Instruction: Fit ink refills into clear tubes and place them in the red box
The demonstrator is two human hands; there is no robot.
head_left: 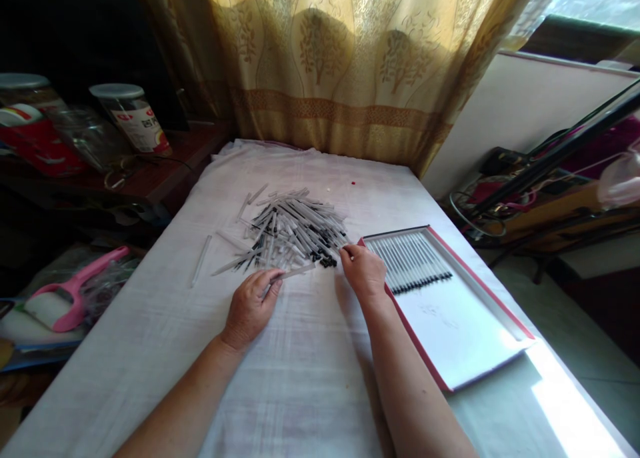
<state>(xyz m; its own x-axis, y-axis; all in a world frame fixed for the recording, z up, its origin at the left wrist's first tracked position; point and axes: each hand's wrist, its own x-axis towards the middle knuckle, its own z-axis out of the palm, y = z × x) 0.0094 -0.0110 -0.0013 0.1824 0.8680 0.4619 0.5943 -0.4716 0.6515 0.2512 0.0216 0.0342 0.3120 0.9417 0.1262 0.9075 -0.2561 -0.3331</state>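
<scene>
A loose pile of thin clear tubes with black tips (293, 230) lies on a white cloth (280, 371) in the middle of the table. My left hand (250, 308) rests on the cloth at the pile's near edge, its fingers closed on one clear tube (295, 272). My right hand (364, 271) sits at the pile's right side with its fingertips pinched on the black-tipped pieces. Just right of that hand lies a white tray with a red rim (470, 328), holding a neat row of the same tubes (411, 261) at its far end.
A yellow patterned curtain (340, 65) hangs behind the table. Jars with lids (133, 115) stand on a dark shelf at left, and a pink-handled tool (75, 291) lies lower left. Cables and a dark rod (555, 155) crowd the right side. One stray tube (201, 259) lies left of the pile.
</scene>
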